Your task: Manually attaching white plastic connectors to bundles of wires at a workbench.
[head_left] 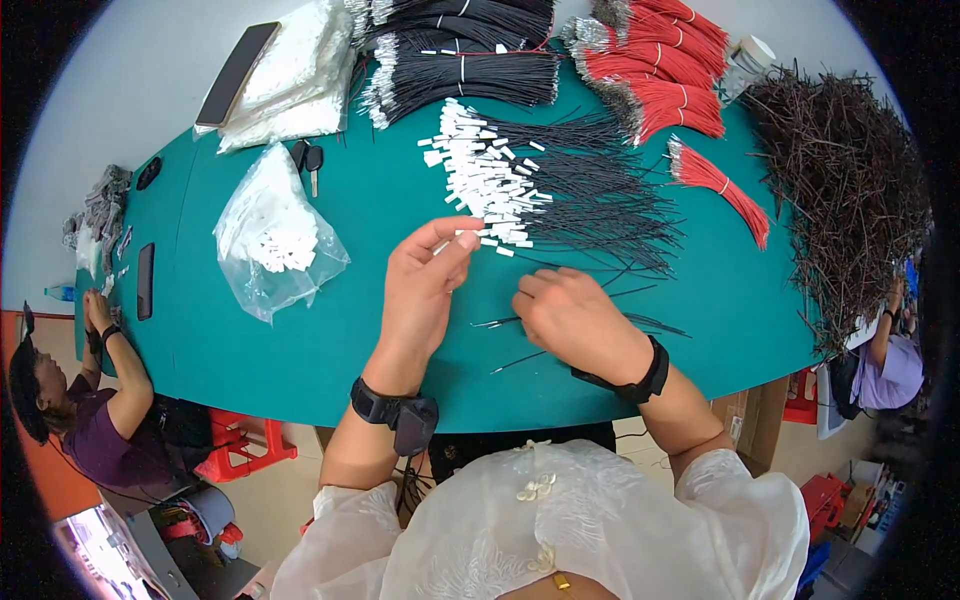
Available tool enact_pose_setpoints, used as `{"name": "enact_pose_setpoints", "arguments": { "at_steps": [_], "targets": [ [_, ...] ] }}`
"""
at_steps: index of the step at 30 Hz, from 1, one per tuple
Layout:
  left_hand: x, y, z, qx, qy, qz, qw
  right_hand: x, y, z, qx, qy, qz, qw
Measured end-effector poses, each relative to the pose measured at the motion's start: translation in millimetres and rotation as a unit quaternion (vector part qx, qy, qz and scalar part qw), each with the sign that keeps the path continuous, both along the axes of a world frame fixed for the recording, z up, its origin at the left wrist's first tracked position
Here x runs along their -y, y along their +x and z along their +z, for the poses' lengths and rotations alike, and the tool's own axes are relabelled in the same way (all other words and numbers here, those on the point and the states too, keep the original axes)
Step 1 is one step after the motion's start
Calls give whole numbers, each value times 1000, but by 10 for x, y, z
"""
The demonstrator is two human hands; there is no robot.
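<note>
My left hand (pixel 425 280) is closed in a pinch at the near edge of a heap of small white plastic connectors (pixel 480 170). A white connector (pixel 466 233) shows at its thumb and index fingertips. The connectors in the heap sit on the ends of black wires (pixel 600 190), which fan out to the right. My right hand (pixel 570 315) is closed, fingers curled down close to the table; what they hold, if anything, is hidden. Loose black wires (pixel 655 325) lie beside and under it, some with pale bare tips (pixel 490 323).
On the green table (pixel 390 170) lie a clear bag of white connectors (pixel 275 240), keys (pixel 314 165), bundled black wires (pixel 470 78), red wire bundles (pixel 680 100) and a brown heap of thin strands (pixel 850 190). A phone (pixel 238 75) rests on plastic bags. Another person (pixel 90 410) sits at left.
</note>
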State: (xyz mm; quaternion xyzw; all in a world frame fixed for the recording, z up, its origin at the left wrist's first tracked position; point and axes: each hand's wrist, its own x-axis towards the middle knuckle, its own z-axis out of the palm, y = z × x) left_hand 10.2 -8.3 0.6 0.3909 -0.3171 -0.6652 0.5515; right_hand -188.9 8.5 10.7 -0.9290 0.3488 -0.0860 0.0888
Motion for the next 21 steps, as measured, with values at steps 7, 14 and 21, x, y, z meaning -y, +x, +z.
{"name": "enact_pose_setpoints", "arguments": {
  "at_steps": [7,14,21],
  "targets": [
    [-16,-22,32,7,12,7,1000,163,-133,67,217,118,-19,969],
    [-12,-11,-33,6,-1,-18,1000,165,-149,250,385,352,-136,842],
    [-57,-87,40,83,-4,-22,996,163,-153,178,403,303,-160,849]
  ]
}}
